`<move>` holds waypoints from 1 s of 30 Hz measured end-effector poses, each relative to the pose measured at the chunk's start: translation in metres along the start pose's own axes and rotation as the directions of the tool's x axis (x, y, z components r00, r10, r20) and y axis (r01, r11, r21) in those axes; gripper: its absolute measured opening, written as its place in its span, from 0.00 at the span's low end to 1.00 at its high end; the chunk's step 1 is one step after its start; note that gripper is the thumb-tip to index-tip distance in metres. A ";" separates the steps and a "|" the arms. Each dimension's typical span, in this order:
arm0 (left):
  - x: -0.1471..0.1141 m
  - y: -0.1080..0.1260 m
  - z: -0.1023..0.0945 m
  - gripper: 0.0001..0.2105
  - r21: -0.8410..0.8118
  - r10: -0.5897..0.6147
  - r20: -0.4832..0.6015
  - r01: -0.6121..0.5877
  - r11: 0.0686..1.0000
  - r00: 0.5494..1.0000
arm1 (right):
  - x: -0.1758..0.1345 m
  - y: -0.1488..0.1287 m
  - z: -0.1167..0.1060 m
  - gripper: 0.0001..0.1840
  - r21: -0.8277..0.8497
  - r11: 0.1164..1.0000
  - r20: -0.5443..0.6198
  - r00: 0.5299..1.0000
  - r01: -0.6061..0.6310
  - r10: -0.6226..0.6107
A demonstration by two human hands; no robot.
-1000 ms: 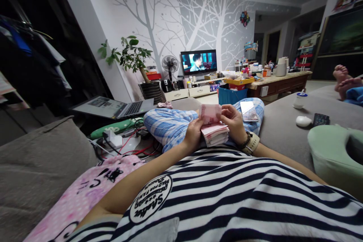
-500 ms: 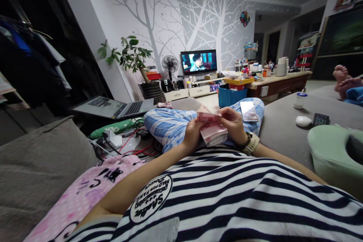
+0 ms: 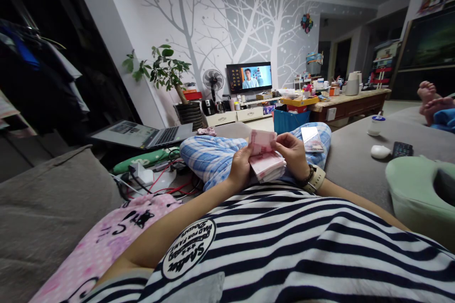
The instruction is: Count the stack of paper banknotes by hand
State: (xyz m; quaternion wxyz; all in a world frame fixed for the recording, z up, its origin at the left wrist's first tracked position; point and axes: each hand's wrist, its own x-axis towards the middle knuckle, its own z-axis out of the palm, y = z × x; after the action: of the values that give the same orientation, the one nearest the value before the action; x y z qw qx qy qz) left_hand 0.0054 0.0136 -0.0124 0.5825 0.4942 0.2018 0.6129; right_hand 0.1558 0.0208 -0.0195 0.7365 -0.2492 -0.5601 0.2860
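A thick, folded stack of red banknotes (image 3: pixel 267 166) is held in front of my belly, above my crossed legs. My left hand (image 3: pixel 241 166) is closed round the left side of the stack, thumb on top. One banknote (image 3: pixel 262 141) stands up from the stack, its face towards me. My right hand (image 3: pixel 292 152) pinches the right edge of that upright note between thumb and fingers. A watch (image 3: pixel 316 179) with a pale strap and a dark bracelet are on my right wrist. Beside that hand, a phone (image 3: pixel 312 139) lies on my right knee.
An open laptop (image 3: pixel 142 135) sits at the left above tangled cables and a power strip (image 3: pixel 144 175). On the sofa at right are a white mouse (image 3: pixel 380 152), a small keypad (image 3: pixel 403 149), a lidded jar (image 3: pixel 376 126) and a green neck pillow (image 3: pixel 408 189). Another person's bare feet (image 3: pixel 430 99) rest beyond.
The note between my hands has gone from tilted and blurred to standing upright and flat-faced. Both hands stay nearly in place. The television picture has changed.
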 end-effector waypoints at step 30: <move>0.007 -0.002 -0.004 0.11 -0.018 0.048 -0.101 -0.050 0.999 0.994 | 0.006 -0.007 -0.004 0.23 -0.086 0.995 0.015 0.998 -0.054 0.055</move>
State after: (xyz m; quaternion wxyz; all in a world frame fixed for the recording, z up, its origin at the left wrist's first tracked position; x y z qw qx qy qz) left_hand 0.0045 0.0218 -0.0135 0.5614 0.4615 0.2124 0.6532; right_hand 0.1619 0.0192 -0.0115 0.7123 -0.2932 -0.5710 0.2840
